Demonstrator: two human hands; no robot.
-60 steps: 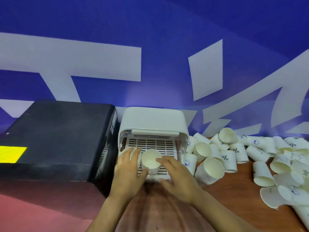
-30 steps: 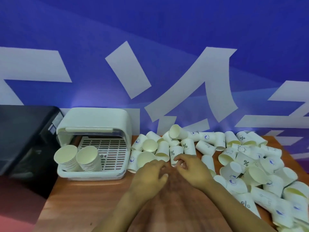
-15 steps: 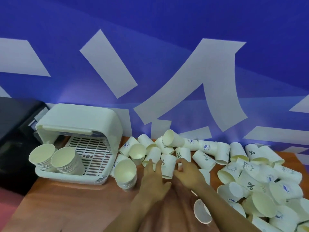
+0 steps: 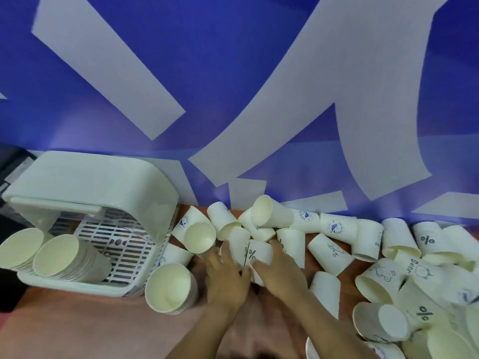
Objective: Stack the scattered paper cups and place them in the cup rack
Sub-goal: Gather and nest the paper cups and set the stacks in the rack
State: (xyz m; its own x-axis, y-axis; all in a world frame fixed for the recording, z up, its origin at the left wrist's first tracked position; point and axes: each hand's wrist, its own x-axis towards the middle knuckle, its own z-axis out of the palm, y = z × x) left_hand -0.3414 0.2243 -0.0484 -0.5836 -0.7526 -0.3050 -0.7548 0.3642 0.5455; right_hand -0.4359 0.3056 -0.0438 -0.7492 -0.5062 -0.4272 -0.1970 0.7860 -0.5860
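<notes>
Head view: the cup rack (image 4: 155, 182), at 9 o'clock on the table (image 4: 77, 320), contains two nested cup stacks (image 4: 55, 255) lying on its slotted tray. A third stack (image 4: 168, 288) lies just outside the rack at 7 o'clock. At centre, the left hand (image 4: 225, 275) and right hand (image 4: 280, 270) sit close together, both gripping a "%" cup (image 4: 256, 252); loose cups (image 4: 388, 255) spread toward 3 o'clock.
</notes>
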